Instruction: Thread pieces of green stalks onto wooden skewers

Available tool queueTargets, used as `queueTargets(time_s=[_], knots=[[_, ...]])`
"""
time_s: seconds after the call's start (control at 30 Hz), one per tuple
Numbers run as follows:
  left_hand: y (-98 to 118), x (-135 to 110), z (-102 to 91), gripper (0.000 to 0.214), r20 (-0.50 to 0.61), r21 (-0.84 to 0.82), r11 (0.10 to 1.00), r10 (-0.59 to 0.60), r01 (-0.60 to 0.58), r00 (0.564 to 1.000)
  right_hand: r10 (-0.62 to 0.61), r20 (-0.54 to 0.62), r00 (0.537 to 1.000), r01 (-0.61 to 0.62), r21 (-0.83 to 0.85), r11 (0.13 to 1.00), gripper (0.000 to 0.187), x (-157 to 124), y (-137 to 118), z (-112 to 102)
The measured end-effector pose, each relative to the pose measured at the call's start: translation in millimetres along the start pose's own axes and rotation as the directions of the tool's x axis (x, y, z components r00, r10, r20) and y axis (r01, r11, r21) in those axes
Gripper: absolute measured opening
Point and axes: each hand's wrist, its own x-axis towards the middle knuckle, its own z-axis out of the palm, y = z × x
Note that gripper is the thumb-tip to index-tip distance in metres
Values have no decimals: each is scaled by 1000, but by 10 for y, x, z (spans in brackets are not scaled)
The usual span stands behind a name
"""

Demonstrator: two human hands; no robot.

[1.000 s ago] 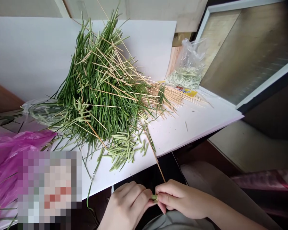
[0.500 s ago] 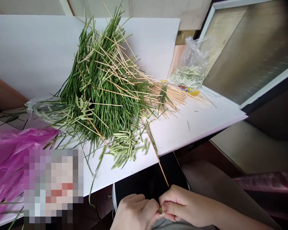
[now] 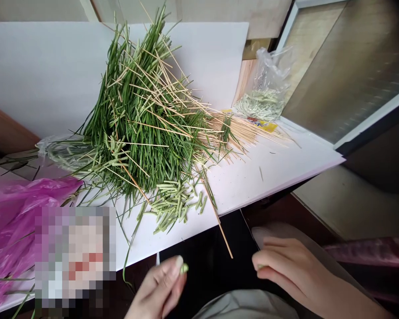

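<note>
My left hand [image 3: 161, 288] is closed in a pinch at the bottom middle, with the rounded pale-green end of a piece of green bean [image 3: 184, 268] showing past the thumb. Apart from it on the right, my right hand [image 3: 284, 266] is closed too, a speck of pale green at its fingertips; most of what it holds is hidden. Both hands are over my lap, below the table edge. Short green bean pieces [image 3: 171, 206] lie heaped near that edge. Between the hands and the heap, a wooden skewer [image 3: 223, 230] sticks out past the edge.
A large pile of green chives [image 3: 139, 128] covers the table's middle, with wooden skewers [image 3: 239, 133] across it and fanned rightward. Behind them stands a clear bag [image 3: 262, 102] of pale cut pieces. A pink plastic bag [image 3: 16, 221] lies left, beside a pixelated patch.
My hands were together over a small green piece; now they are apart, the left moved left, the right moved right and slightly up. The pile and skewers look unchanged.
</note>
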Motion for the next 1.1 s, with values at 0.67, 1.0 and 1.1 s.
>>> queueTargets(time_s=[0.67,1.0,1.1], knots=[[310,490,220,16,198,698,429,654,-574,730,131,485,864,-484,874,-46,51,795,26,489],[217,443,158,5,5,579,617,651,-533,759,93,422,902,-431,890,145,61,728,65,492],[226,427,145,7,-36,547,664,627,-510,778,123,421,899,-435,891,129,62,699,81,494]])
